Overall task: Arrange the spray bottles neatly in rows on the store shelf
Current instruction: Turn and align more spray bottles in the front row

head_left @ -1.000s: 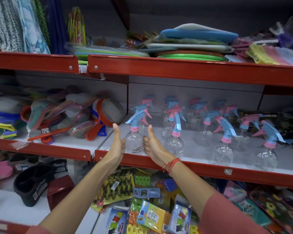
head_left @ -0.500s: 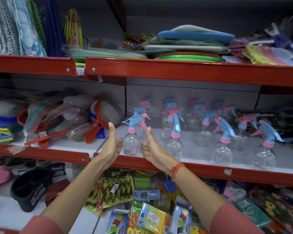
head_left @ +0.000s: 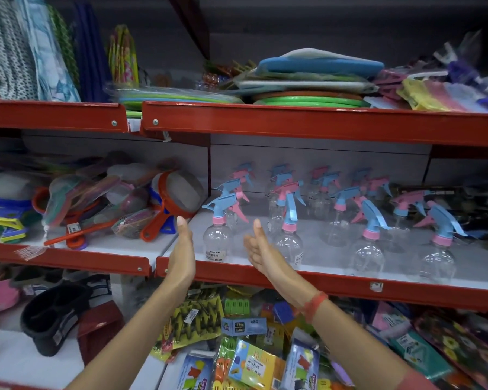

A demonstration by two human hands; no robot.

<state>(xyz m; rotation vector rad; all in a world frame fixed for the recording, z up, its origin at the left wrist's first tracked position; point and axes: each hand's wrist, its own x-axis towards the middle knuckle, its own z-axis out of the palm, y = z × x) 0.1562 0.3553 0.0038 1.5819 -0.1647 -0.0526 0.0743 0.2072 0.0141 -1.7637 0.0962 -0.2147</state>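
Several clear spray bottles with blue and pink trigger heads stand in rows on the white middle shelf (head_left: 316, 235) with its red front lip. The front-left bottle (head_left: 217, 237) stands between my two hands. My left hand (head_left: 182, 250) is held edge-on just left of it, fingers straight, holding nothing. My right hand (head_left: 261, 250) is raised to the bottle's right, thumb up and fingers apart, empty; a red band circles its wrist. A second front bottle (head_left: 288, 237) stands right behind my right hand. More front bottles (head_left: 369, 246) continue to the right.
Orange-handled sieves (head_left: 164, 204) and wrapped goods crowd the shelf section to the left. The upper shelf (head_left: 307, 122) carries stacked plates and mats. Below lie packaged items (head_left: 254, 364) and a black tray (head_left: 51, 313).
My hands have drawn apart a little, away from the front-left bottle, and the fingers have opened from thumbs-up fists. The bottles have not moved.
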